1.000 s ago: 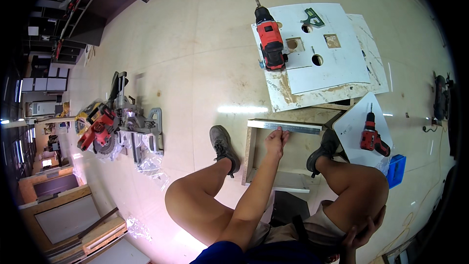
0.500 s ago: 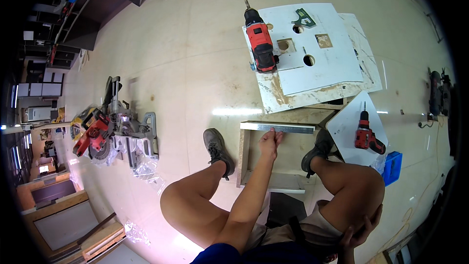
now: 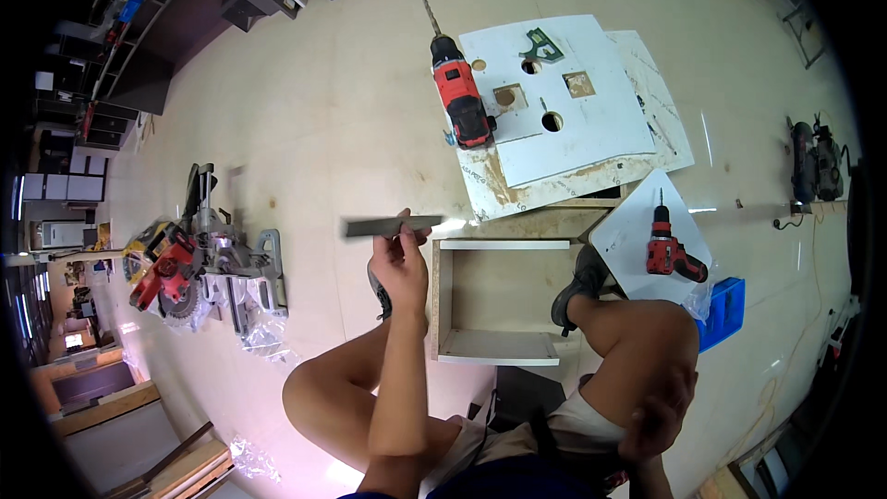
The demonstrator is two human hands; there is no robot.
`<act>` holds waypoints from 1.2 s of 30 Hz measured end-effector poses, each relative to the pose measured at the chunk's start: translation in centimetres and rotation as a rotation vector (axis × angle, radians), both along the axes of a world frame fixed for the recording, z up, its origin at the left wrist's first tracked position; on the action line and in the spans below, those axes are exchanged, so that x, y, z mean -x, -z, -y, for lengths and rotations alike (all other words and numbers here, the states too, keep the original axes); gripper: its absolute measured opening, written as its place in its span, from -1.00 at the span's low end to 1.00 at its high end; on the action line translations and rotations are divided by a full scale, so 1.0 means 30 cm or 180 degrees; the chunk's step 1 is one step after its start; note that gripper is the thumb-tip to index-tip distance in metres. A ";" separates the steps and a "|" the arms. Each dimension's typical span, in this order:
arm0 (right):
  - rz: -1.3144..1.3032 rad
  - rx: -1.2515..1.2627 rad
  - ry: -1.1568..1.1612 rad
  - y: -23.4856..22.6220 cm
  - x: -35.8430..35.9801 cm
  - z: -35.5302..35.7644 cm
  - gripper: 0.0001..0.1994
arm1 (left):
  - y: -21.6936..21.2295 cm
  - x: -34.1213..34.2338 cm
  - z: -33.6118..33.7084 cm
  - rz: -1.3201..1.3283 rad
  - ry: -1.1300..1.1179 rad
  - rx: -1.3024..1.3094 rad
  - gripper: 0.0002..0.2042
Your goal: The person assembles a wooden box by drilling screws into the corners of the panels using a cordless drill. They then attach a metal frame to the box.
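My left hand [image 3: 402,261] is closed around a flat metal ruler [image 3: 366,227], pinched between thumb and fingers. The ruler lies nearly level, raised above the floor to the left of an open box frame [image 3: 504,245]. That box, with pale board sides and white edges, stands between my feet, its inside facing up. Against the outer side of my right thigh, in shadow and slightly blurred, rests my right hand [image 3: 658,414]; its fingers look loosely apart, and I see nothing in them.
White boards with cut holes [image 3: 591,139] carry a large red drill [image 3: 462,97] and a green square [image 3: 541,44]. A smaller red drill [image 3: 662,245] lies on a white panel, near a blue bin [image 3: 723,314]. At left stands a mitre saw [image 3: 199,263].
My left hand has lifted the ruler off the box's far edge and carried it left, clear of the box. The view has shifted a little. My right hand stays by my right thigh.
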State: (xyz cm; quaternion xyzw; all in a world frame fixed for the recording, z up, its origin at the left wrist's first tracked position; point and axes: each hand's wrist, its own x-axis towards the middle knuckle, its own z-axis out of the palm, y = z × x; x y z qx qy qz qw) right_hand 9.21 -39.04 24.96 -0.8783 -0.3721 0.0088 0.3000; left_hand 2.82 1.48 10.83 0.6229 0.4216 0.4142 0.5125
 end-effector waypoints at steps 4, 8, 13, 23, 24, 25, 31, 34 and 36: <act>-0.2182 -0.0981 -0.0745 0.012 -0.082 -0.297 -0.59 | -0.001 0.056 0.070 -0.1138 0.0939 -0.1583 -0.82; -0.5420 -0.0773 0.0378 0.186 -0.100 -0.738 -0.44 | 0.086 0.104 0.189 -0.1294 0.0539 -0.1208 -0.86; -0.2140 0.0444 0.0099 0.526 -0.126 -0.783 -0.51 | 0.280 0.094 0.285 -0.1017 0.0186 -0.1091 -0.88; -0.5554 -0.2857 0.2314 0.885 0.014 -0.672 -0.70 | 0.417 0.051 0.393 -0.0844 0.0688 -0.0649 -0.84; -0.5506 -0.2890 0.2322 0.929 0.010 -0.663 -0.71 | 0.416 0.045 0.411 -0.0842 0.0795 -0.0678 -0.83; -0.5454 -0.2919 0.2331 0.971 -0.004 -0.646 -0.72 | 0.416 0.040 0.428 -0.0839 0.0902 -0.0702 -0.83; -0.5211 -0.2931 0.2222 1.080 -0.016 -0.673 -0.74 | 0.528 0.114 0.373 0.0187 -0.0471 0.2413 -0.76; -0.5210 -0.2741 0.2451 1.141 -0.047 -0.655 -0.74 | 0.532 0.073 0.316 0.0503 -0.0280 0.3726 -0.67; -0.5298 -0.2698 0.2408 1.134 -0.042 -0.672 -0.73 | 0.594 0.071 0.255 0.0533 -0.0274 0.3759 -0.65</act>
